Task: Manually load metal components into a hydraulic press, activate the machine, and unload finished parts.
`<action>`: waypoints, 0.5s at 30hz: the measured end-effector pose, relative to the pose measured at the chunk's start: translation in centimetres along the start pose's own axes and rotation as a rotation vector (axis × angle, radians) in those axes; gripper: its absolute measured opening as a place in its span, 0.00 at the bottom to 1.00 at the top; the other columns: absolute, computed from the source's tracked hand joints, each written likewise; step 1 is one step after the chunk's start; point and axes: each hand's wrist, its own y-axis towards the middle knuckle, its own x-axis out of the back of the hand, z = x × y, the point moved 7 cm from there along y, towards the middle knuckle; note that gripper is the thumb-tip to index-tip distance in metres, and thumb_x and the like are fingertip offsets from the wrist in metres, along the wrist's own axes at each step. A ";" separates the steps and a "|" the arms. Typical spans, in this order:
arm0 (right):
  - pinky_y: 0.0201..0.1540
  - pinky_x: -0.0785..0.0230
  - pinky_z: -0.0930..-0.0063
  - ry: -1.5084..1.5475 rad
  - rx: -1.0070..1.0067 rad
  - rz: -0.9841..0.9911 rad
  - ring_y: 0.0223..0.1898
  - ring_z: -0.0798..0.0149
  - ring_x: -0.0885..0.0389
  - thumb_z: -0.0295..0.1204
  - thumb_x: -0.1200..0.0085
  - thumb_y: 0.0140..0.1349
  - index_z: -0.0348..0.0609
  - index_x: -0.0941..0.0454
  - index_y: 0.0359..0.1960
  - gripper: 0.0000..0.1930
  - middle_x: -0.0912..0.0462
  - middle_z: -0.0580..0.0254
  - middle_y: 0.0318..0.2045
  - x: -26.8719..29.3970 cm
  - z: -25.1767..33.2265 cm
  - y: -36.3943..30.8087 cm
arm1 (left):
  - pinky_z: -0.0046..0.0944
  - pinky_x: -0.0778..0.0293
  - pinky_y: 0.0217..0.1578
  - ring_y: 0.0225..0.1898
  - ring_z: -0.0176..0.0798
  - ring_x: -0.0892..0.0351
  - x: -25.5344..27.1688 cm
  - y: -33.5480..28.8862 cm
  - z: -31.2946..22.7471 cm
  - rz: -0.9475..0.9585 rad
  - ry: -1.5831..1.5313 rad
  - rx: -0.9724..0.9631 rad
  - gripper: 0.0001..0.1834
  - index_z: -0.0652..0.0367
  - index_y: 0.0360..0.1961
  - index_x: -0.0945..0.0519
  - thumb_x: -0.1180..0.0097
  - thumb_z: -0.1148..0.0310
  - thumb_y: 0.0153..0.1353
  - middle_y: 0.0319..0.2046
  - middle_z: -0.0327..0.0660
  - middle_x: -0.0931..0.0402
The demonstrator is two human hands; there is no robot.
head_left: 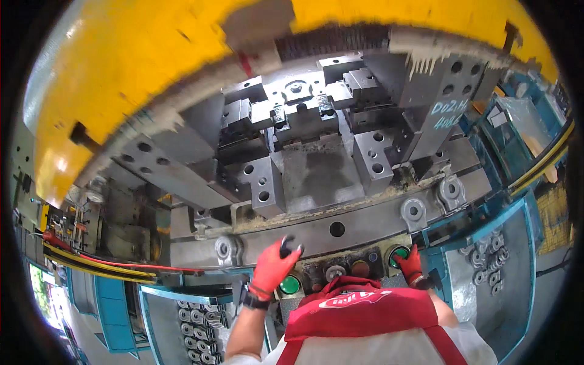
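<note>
My left hand (272, 267), in a red glove with dark fingertips, is just above and beside a green push button (290, 285). Its thumb and fingers are apart, with nothing between them. On the right, my right hand (412, 266), also red-gloved, is at a second green push button (399, 256), thumb up and fingers over the button's edge; it holds nothing. Both buttons belong to a control panel (315, 267) in front of my body. Ring-shaped metal parts rest on the press ledge: one (225, 249) left of my left hand, two (413, 212) beyond my right.
A die (322, 173) with steel blocks fills the press opening, with a round metal part (297, 90) at its back. The yellow press frame (146, 55) arches above. Blue-edged bins (152, 316) with several metal parts stand on both sides. A red rod (152, 268) lies at left.
</note>
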 end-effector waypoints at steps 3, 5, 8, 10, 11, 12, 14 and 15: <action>0.56 0.39 0.54 0.040 -0.028 -0.002 0.55 0.39 0.35 0.49 0.33 0.40 0.36 0.52 0.65 0.55 0.35 0.32 0.53 1.1 0.7 -1.0 | 0.41 0.27 0.43 0.41 0.50 0.22 3.1 6.6 -10.2 -0.222 -0.131 -0.350 0.28 0.62 0.54 0.31 0.40 0.63 0.54 0.38 0.50 0.22; 0.56 0.40 0.54 0.075 -0.020 0.015 0.55 0.38 0.35 0.49 0.33 0.39 0.36 0.52 0.65 0.55 0.35 0.32 0.53 1.0 0.8 -1.1 | 0.41 0.29 0.46 0.47 0.49 0.24 5.3 11.2 -13.9 -0.475 0.022 -0.522 0.31 0.61 0.59 0.36 0.41 0.64 0.55 0.45 0.53 0.25; 0.56 0.40 0.53 0.033 -0.015 -0.017 0.54 0.38 0.35 0.49 0.32 0.38 0.35 0.52 0.64 0.56 0.34 0.33 0.52 0.8 0.9 -1.4 | 0.49 0.34 0.53 0.55 0.61 0.34 6.3 21.9 -15.6 -0.628 0.372 -0.311 0.45 0.59 0.65 0.49 0.42 0.49 0.52 0.53 0.63 0.34; 0.56 0.41 0.53 0.051 0.006 -0.033 0.54 0.38 0.35 0.49 0.32 0.37 0.35 0.52 0.64 0.56 0.34 0.33 0.52 0.7 1.1 -1.6 | 0.50 0.37 0.56 0.57 0.64 0.37 6.4 28.8 -15.2 -0.523 0.399 -0.150 0.54 0.60 0.66 0.54 0.44 0.40 0.48 0.55 0.67 0.38; 0.56 0.41 0.54 0.043 0.013 -0.040 0.54 0.38 0.35 0.48 0.32 0.37 0.34 0.52 0.64 0.56 0.34 0.33 0.51 0.7 0.9 -1.7 | 0.49 0.39 0.58 0.60 0.63 0.40 6.2 31.3 -15.7 -0.481 0.424 -0.035 0.57 0.60 0.67 0.56 0.43 0.39 0.45 0.57 0.68 0.41; 0.56 0.41 0.54 0.055 -0.001 -0.029 0.54 0.38 0.36 0.48 0.32 0.37 0.34 0.52 0.64 0.56 0.34 0.33 0.52 0.6 0.8 -1.9 | 0.47 0.39 0.59 0.62 0.59 0.42 6.0 33.5 -15.8 -0.403 0.433 0.076 0.59 0.59 0.68 0.59 0.42 0.38 0.44 0.60 0.65 0.43; 0.57 0.42 0.54 0.078 -0.033 -0.011 0.55 0.38 0.36 0.48 0.32 0.37 0.34 0.53 0.64 0.56 0.35 0.34 0.52 1.0 1.2 -2.3 | 0.46 0.39 0.59 0.62 0.55 0.41 5.1 37.0 -15.8 -0.346 0.439 0.182 0.61 0.58 0.68 0.58 0.40 0.37 0.41 0.61 0.59 0.42; 0.57 0.43 0.54 0.086 -0.038 0.012 0.56 0.39 0.37 0.48 0.32 0.37 0.34 0.53 0.64 0.57 0.35 0.35 0.53 1.5 2.1 -2.6 | 0.45 0.37 0.57 0.60 0.52 0.36 5.3 38.2 -15.0 -0.337 0.464 0.299 0.62 0.56 0.68 0.58 0.39 0.38 0.39 0.60 0.54 0.39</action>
